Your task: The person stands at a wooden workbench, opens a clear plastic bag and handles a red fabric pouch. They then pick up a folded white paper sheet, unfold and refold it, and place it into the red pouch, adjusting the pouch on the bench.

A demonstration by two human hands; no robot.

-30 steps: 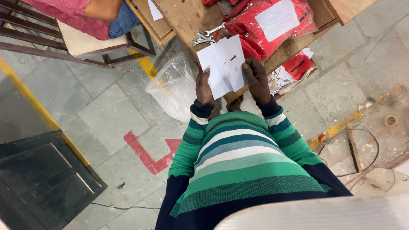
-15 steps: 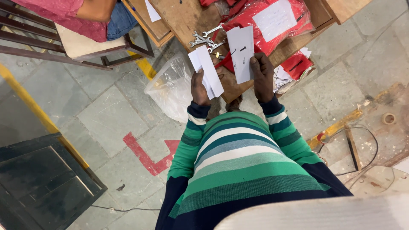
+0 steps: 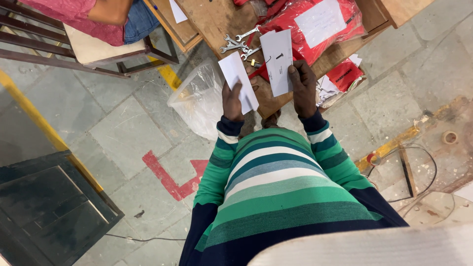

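- Head view looks straight down over a stone-tile floor (image 3: 123, 133) of grey slabs, marked with a red painted shape (image 3: 170, 177) and yellow lines (image 3: 39, 123).
- At the top stands a worn wooden table (image 3: 217, 19), its surface scuffed and bare in places.
- On the table lie 3 or so metal spanners (image 3: 239, 43) and red plastic bags (image 3: 320, 24) with a white label; more red packets (image 3: 345, 76) sit lower at the right edge.
- A clear plastic bag (image 3: 197, 98), crinkled and glossy, hangs beside the table edge.
- The left hand (image 3: 232, 101) pinches a white paper slip (image 3: 238, 81) between thumb and fingers, the slip tilted and held above the table edge.
- The right hand (image 3: 303, 86) grips a second white paper sheet (image 3: 277, 59) with a small dark mark, thumb pressed on its front, held upright over the table just beside the spanners.
- The 2 papers are apart, not touching.
- Sleeves are green, white and navy stripes.
- A wooden chair (image 3: 98, 49) with another person seated shows at upper left.
- A dark metal plate (image 3: 44, 212) lies at lower left; thin cables (image 3: 419, 177) loop at right.
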